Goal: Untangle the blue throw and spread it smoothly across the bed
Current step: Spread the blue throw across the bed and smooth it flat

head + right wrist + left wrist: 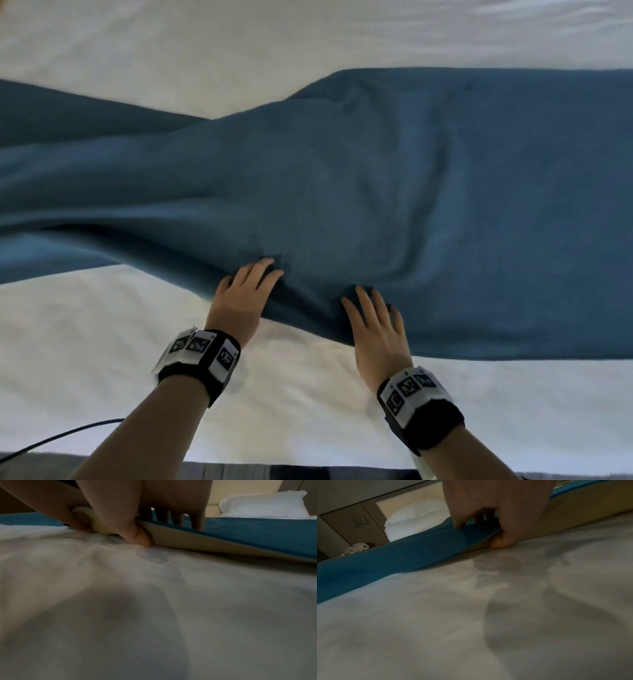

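The blue throw (411, 192) is laid as a wide band across the bed (102, 325), from one side of the head view to the other. Toward the left it is bunched and twisted into long folds; toward the right it lies flatter and wider. White sheet is seen on both sides of the throw.

The near edge of the throw is held by both hands, side by side. By the left hand (245, 294) the edge is pinched, with fingers laid on top and the thumb tucked beneath, as is shown in the left wrist view. The same edge is pinched by the right hand (376, 329) just beside it, thumb under and fingers above; a pale underside of the throw is exposed there.

A white pillow (418, 519) is seen beyond the throw.
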